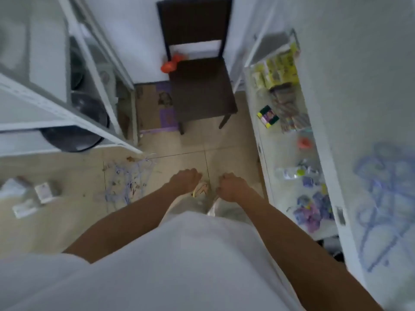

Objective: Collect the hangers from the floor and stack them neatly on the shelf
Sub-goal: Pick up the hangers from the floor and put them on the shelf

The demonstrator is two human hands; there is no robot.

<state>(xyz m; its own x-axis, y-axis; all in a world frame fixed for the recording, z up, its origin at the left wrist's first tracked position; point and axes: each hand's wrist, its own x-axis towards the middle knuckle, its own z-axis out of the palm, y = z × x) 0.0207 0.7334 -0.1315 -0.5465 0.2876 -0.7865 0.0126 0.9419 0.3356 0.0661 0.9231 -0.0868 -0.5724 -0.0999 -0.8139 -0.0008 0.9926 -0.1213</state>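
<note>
— How far along is this, would you say?

— Barely begun, by my reckoning. The tangle of thin pale-blue wire hangers lies heaped on the beige tiled floor, just by the foot of the white metal shelving unit on the left. Nothing has been lifted from that pile as far as I can see.

— And the hands?

— Both hang low in front of the white garment, near each other but apart. The left hand is curled loosely and looks to hold nothing; the right hand is curled much the same, though I can't tell whether something is tucked inside it.

— Anything on the shelves yet?

— On the white shelf on the right I see only small colourful packets. There's a bluish blur at the far right that might be more hangers, but it's too smeared to tell.

— What are the hangers like?

— Spindly, interlocked, strewn among bits of litter. I'd guess they'll snag on one another when pulled apart.
</note>
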